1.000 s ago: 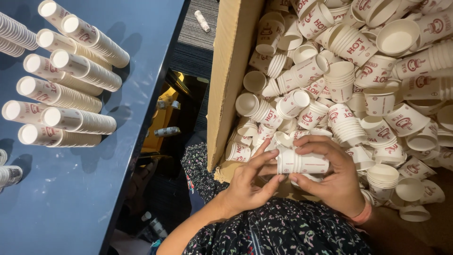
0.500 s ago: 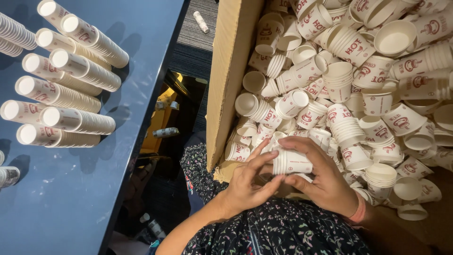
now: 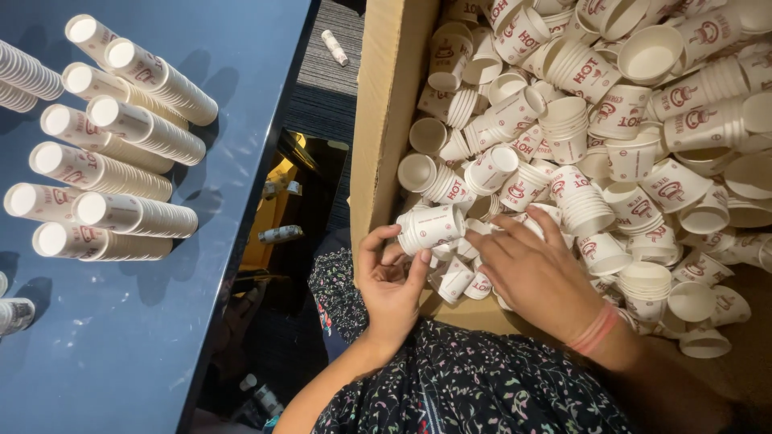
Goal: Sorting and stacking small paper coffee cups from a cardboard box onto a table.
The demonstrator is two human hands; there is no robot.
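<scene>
Along the left edge of the dark blue surface [image 3: 161, 321] lie long stacks of nested paper cups [image 3: 121, 169] on their sides, piled in rows with their white bases toward the camera. Past the surface's right edge, a gap shows carpeted floor with one small stray stack [image 3: 334, 47]. Next comes the left wall of a large cardboard box [image 3: 390, 120], heaped with loose white cups printed in red. Against the near end of that wall, the left hand [image 3: 392, 285] holds a short nested stack of cups [image 3: 433, 227] lying sideways, thumb curled beneath and fingers [image 3: 370, 245] wrapped over its side, pinching it lightly. Just right of it, the right hand [image 3: 535, 273], a pink band at the wrist, rests palm-down on the loose cups [image 3: 603, 185], its fingers spread and pressing on nothing in particular. The stack looks very light, thin-walled and easily crushed; a gentle hold around its rolled rims or across its middle would likely suit it best.
</scene>
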